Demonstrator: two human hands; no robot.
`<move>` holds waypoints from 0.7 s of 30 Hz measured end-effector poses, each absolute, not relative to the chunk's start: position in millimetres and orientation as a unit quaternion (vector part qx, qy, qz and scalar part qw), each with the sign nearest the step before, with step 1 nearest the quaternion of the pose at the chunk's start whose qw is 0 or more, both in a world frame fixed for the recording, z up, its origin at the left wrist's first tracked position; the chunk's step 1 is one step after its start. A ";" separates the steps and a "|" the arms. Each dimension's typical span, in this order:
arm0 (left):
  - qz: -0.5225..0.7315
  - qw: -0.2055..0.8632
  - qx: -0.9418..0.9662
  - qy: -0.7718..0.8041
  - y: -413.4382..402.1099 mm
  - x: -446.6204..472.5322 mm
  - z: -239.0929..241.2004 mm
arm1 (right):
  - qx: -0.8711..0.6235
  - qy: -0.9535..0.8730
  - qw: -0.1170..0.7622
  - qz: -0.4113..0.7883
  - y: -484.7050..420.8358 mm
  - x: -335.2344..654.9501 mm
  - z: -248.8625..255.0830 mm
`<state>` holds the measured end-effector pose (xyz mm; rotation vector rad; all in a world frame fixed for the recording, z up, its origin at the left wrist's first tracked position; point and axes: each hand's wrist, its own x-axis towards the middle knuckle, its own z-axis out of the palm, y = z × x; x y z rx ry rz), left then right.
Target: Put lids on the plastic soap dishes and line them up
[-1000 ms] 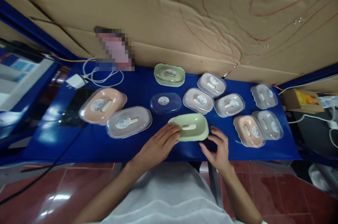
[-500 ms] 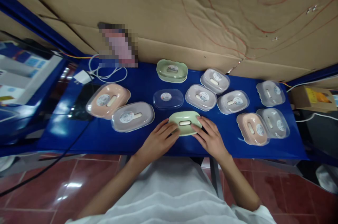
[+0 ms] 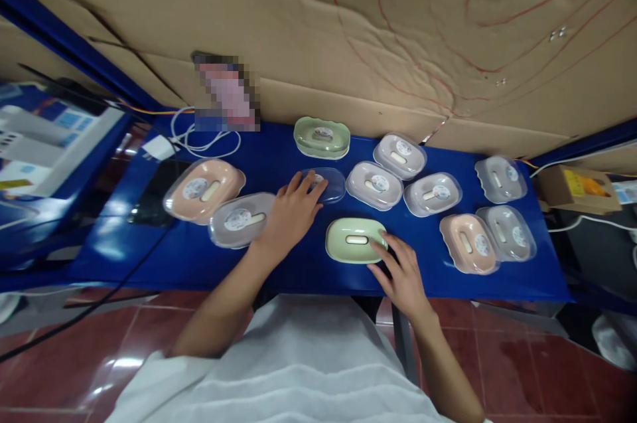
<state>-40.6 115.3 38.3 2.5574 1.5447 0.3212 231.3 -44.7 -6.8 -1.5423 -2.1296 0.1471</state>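
A pale green soap dish (image 3: 343,252) with a cream oblong piece in its middle lies uncovered near the table's front edge. My right hand (image 3: 402,271) has its fingertips over the dish's right end and the thumb at the near rim, lightly gripping it. Beyond the dish lies a clear plastic lid (image 3: 334,188) with a round sticker. My left hand (image 3: 294,209) reaches over the lid's left part, fingers spread and partly covering the sticker. A grey lidded soap dish (image 3: 226,230) is partly hidden behind my left hand.
A peach lidded dish (image 3: 219,174) stands left, a green one (image 3: 322,144) at the back. Several grey lidded dishes (image 3: 432,194) and another peach one (image 3: 465,244) sit right. A white cable (image 3: 209,144), a dark flat device (image 3: 152,194) and a cardboard wall (image 3: 308,31) border the area.
My left hand has let go of the green soap dish and moved forward and left onto the clear lid. The dish has shifted slightly right and nearer, with my right hand on it.
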 end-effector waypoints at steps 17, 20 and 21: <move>0.225 0.052 0.919 0.321 33.8 -34.9 23.9 | -0.564 -0.773 0.280 0.085 -25.9 220.8 -7.1; 0.232 0.052 0.918 0.317 33.7 -35.3 20.0 | -0.567 -0.765 0.293 0.080 -28.6 221.1 -10.2; 0.235 0.055 0.917 0.317 33.5 -34.9 19.3 | -0.571 -0.763 0.295 0.074 -29.6 221.0 -11.2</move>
